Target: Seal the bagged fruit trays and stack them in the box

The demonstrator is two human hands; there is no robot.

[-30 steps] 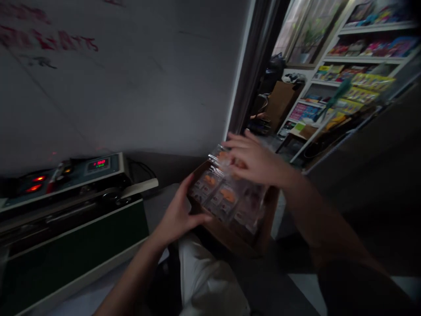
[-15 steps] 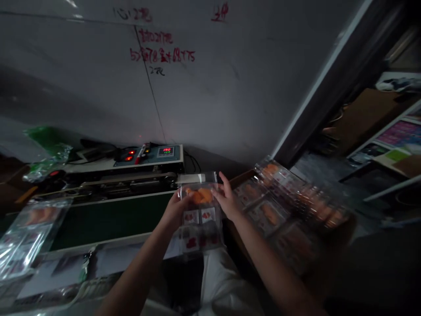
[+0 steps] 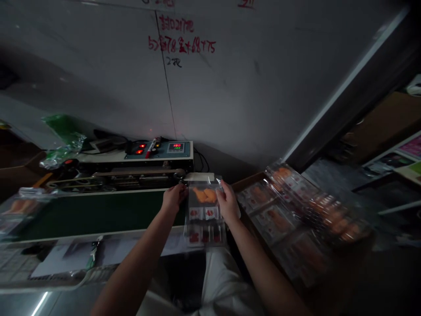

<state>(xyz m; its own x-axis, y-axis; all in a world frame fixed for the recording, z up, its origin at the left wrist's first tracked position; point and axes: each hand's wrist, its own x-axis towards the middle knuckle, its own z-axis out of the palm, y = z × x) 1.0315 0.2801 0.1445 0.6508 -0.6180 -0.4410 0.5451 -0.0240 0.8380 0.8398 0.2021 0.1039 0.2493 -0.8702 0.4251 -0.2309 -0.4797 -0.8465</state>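
A clear plastic pack (image 3: 205, 224) with orange drumstick-shaped pieces and small printed squares hangs upright at the right end of the green conveyor belt. My left hand (image 3: 173, 198) pinches its upper left edge, fingers closed. On the opposite edge my right hand (image 3: 228, 204) grips near the top corner, thumb in front. The pack's top edge lies beside the sealing machine (image 3: 158, 151), whose panel shows lit red numbers. A similar pack (image 3: 21, 210) lies at the left end of the belt (image 3: 108, 215).
At right, a cardboard box (image 3: 251, 180) holds several packs (image 3: 274, 219), some stacked along its far side. A red marker (image 3: 151, 148) lies on the machine. Green plastic (image 3: 62, 127) sits at left. Keys (image 3: 94, 252) lie in front of the belt. A wall with red writing stands behind.
My left hand has shifted from the pack's front to its left edge, uncovering the orange pieces. The other pack has moved left along the belt. The view has turned slightly left.
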